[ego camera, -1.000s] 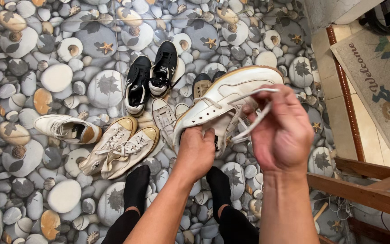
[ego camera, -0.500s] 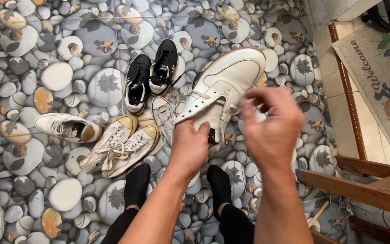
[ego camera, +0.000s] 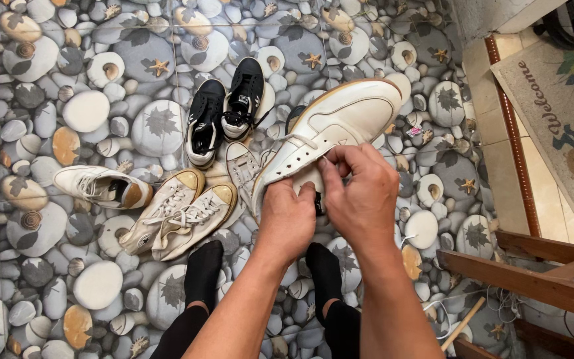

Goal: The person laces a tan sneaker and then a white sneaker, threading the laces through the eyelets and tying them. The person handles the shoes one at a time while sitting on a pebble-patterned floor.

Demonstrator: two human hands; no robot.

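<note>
— Since half a second ago the right hand (ego camera: 360,193) has come in from the open air and closed against the white sneaker (ego camera: 337,126), which has tipped a little lower, toe up and to the right.

— And the left?

— The left hand (ego camera: 290,219) grips the sneaker at its heel end from below, fingers curled round it; the heel itself is hidden behind both hands. The right thumb and fingertips pinch at the lace row, though I can't make out whether a lace is between them.

— What lies beneath?

— Held above the pebble-print floor (ego camera: 88,113), the sneaker covers part of a pale shoe (ego camera: 242,169) and a dark one (ego camera: 293,116). Left of those sit a pair of black sneakers (ego camera: 224,113), a cream pair (ego camera: 181,213) and one single white shoe (ego camera: 101,186). A doormat (ego camera: 559,113) is cut off at the right edge, a wooden frame (ego camera: 533,272) at the lower corner.
</note>
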